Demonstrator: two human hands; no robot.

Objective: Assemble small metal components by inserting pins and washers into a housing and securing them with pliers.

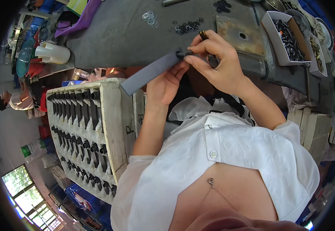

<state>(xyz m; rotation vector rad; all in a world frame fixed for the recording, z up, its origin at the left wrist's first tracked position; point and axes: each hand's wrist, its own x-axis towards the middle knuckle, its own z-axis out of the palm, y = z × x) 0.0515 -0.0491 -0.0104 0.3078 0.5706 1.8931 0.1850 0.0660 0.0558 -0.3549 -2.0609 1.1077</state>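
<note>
My left hand [164, 85] is closed around a long flat dark grey bar [150, 73], gripping it from below near its upper right end. That end carries a short round black neck [180, 54]. The bar slants down to the left, over the edge of the workbench. The thumb and forefinger of my right hand [218, 57] pinch a small dark piece [189, 54] against the neck; its exact kind is hidden by the fingers. A dark rod-like tool with yellow marks [203, 35] is tucked through the same hand, its lower end showing below the fingers.
The grey workbench [117, 30] holds thin metal rings [150, 18], small black rings [188, 27] and a stained metal plate [241, 36]. A white box of black parts [287, 40] stands right. At left, a white foam tray [115, 115] holds rows of black parts, below a white jug [55, 53].
</note>
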